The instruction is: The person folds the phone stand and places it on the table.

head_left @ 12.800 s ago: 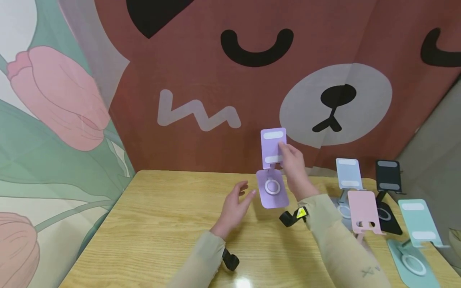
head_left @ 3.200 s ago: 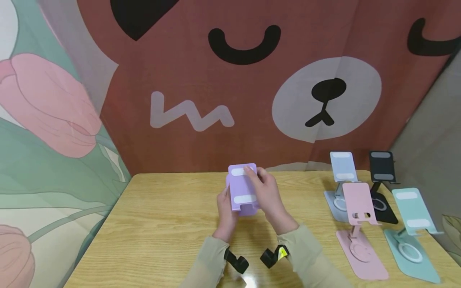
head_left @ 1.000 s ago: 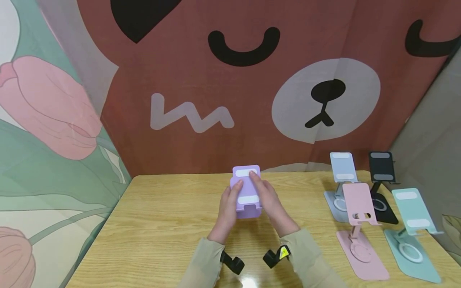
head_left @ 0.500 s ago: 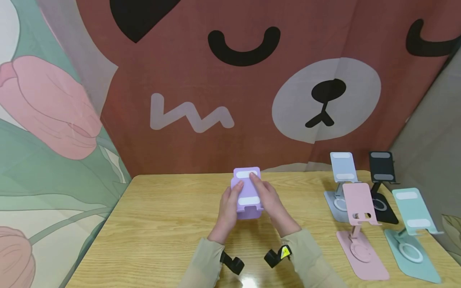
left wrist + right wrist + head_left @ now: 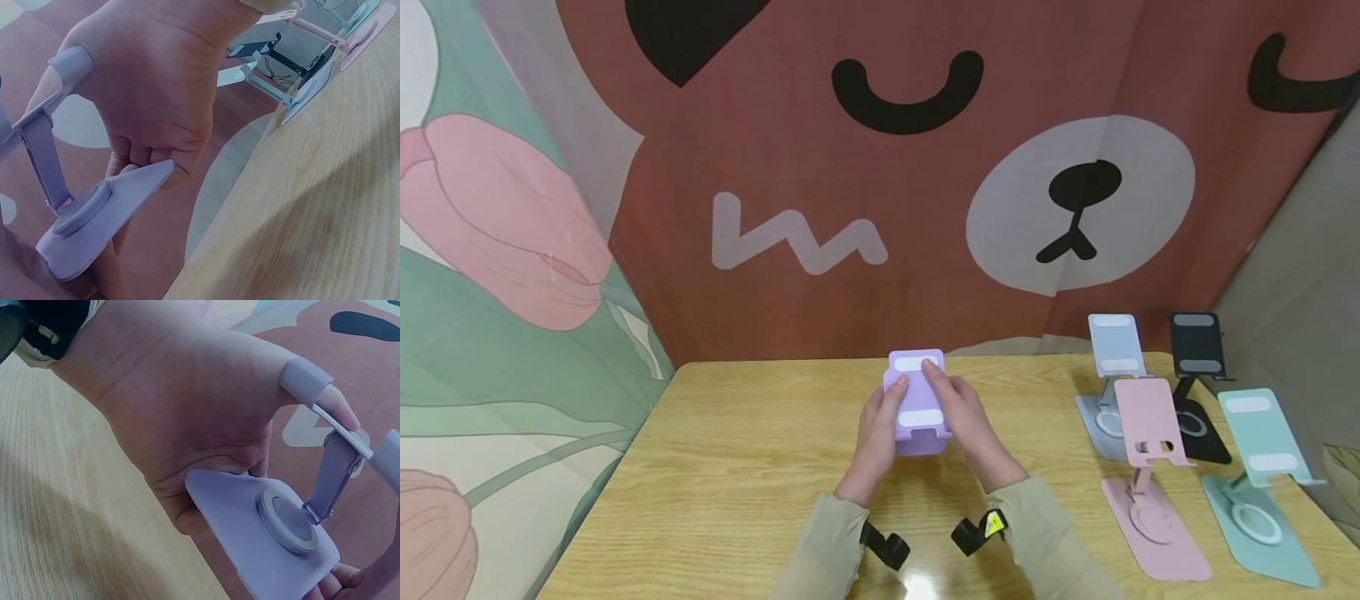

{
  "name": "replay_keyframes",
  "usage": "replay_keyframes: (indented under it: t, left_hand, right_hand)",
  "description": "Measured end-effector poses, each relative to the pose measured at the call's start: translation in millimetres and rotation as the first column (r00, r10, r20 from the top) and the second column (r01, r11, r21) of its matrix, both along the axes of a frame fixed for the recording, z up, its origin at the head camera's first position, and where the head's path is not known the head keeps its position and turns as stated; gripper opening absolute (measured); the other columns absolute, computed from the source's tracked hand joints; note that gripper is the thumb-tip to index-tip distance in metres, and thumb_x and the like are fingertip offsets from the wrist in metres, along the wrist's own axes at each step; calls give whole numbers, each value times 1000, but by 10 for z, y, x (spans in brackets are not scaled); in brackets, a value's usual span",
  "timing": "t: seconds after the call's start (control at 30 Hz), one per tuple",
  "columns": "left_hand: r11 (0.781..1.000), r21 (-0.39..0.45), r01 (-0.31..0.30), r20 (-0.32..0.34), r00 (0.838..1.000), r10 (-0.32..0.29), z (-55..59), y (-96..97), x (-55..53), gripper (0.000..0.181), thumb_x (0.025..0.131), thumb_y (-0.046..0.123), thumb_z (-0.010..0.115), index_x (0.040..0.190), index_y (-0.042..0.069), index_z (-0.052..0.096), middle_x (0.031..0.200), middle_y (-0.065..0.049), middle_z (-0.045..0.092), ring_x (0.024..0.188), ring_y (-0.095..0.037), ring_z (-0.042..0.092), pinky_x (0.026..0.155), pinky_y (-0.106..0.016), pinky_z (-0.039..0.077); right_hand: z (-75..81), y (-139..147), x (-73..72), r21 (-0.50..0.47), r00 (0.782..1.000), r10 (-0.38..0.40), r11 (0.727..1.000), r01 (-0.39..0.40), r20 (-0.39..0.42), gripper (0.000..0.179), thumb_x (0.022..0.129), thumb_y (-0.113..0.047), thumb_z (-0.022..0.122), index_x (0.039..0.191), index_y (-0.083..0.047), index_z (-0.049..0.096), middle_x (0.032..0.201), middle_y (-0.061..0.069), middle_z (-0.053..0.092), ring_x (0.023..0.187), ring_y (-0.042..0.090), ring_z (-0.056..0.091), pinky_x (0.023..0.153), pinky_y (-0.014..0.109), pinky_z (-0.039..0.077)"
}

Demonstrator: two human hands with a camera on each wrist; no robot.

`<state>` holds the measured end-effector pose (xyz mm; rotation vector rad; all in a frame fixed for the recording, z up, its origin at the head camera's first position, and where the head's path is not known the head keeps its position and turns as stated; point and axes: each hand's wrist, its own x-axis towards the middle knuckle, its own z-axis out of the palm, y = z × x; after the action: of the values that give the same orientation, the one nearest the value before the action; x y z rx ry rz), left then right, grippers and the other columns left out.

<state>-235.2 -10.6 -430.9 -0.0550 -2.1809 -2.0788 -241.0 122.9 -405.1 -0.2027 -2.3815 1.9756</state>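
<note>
Both hands hold a purple phone stand above the wooden table, around the middle of the head view. Its upper plate (image 5: 917, 401) has two white pads and a lipped lower edge, and overlaps the base in that view. My left hand (image 5: 876, 435) grips the left side and my right hand (image 5: 964, 421) the right, thumbs lying on the plate. Seen from the left wrist, a hinged arm (image 5: 47, 161) joins the plate to the base (image 5: 134, 190), with a gap between them. In the right wrist view, fingers curl under the base, whose round ring (image 5: 289, 522) faces the plate.
To the right on the table (image 5: 737, 467) stand other phone stands: light blue (image 5: 1116, 346), black (image 5: 1197, 346), pink (image 5: 1150, 421) and mint green (image 5: 1262, 433). A brown bear-face cloth (image 5: 925, 208) hangs behind the table, a floral one (image 5: 512, 250) at left.
Earlier my right hand alone held the stand, plate raised above the base, farther right. It came leftward, the left hand took hold, and the plate folded over the base. The last second shows almost no movement.
</note>
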Motion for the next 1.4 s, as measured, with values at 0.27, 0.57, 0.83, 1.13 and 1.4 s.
replay_keyframes:
  t: [0.27, 0.57, 0.83, 1.13, 1.4]
  left_hand:
    - [1000, 0, -1, -7, 1000, 1, 14, 7, 5, 54, 100, 50, 51, 117, -1, 64, 95, -9, 66, 85, -20, 60, 75, -37, 49]
    - [1000, 10, 7, -6, 1000, -7, -19, -8, -1, 52, 101, 49, 53, 113, -1, 64, 93, -10, 66, 84, -20, 60, 77, -36, 49]
    - [999, 37, 24, -7, 1000, -23, -28, 1, 0, 47, 104, 41, 53, 116, -3, 64, 92, -7, 66, 82, -17, 60, 75, -35, 50]
    - [998, 50, 45, -2, 999, -45, -21, 4, -21, 39, 106, 27, 51, 117, -9, 61, 89, -10, 66, 77, -16, 59, 72, -33, 51]
    - [996, 65, 56, -17, 998, -55, -50, 4, -22, 40, 106, 31, 52, 117, -7, 61, 89, -6, 65, 77, -13, 59, 71, -31, 51]
  right_hand:
    - [-4, -3, 3, 19, 1000, -19, 1000, 19, 2, 70, 98, -61, 55, 121, 4, 61, 108, 20, 64, 98, 31, 60, 86, 42, 48]
    - [-17, -10, 12, 36, 999, -30, 999, 31, -19, 62, 99, -55, 57, 116, 4, 61, 104, 19, 64, 94, 29, 60, 79, 36, 48]
    - [-65, -3, 3, 59, 999, -40, 997, 41, -32, 59, 100, -53, 58, 113, 5, 61, 102, 17, 63, 94, 28, 59, 78, 35, 46]
    - [-94, -9, 5, 62, 998, -46, 997, 49, -50, 55, 100, -49, 59, 113, 5, 62, 101, 16, 63, 92, 27, 58, 76, 34, 46]
    - [-109, -14, -1, 65, 997, -53, 996, 56, -58, 52, 101, -44, 60, 113, 6, 61, 100, 17, 62, 89, 26, 58, 73, 32, 47]
